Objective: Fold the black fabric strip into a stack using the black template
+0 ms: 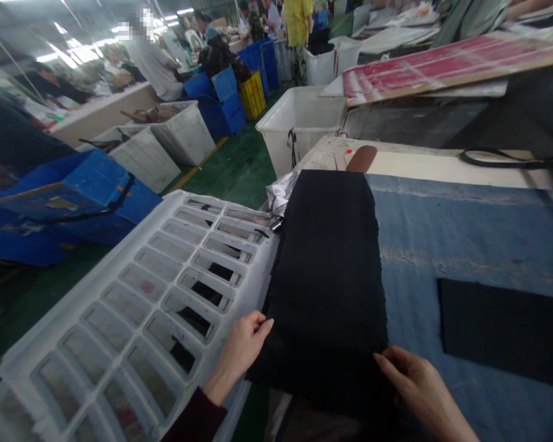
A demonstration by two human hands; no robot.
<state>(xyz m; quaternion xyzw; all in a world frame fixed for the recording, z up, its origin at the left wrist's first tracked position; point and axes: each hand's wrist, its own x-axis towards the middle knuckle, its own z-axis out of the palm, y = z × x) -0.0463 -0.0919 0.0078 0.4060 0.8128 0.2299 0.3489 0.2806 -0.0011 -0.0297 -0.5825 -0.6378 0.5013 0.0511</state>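
A thick stack of black fabric pieces (329,270) lies lengthwise on the blue-covered worktable (465,233). My left hand (243,347) rests against the stack's near left edge, fingers curled and pressed on the cloth. My right hand (415,383) sits at the near right corner, fingers bent with the tips touching the top layer. A single flat black piece (507,331) lies on the table to the right of my right hand.
A white slotted plastic crate (133,325) stands tipped against the table's left side. Blue bins (74,196), white tubs (299,123) and a yellow crate (252,93) line the green floor. Other people work at far tables. A red-and-white board (442,64) lies behind the table.
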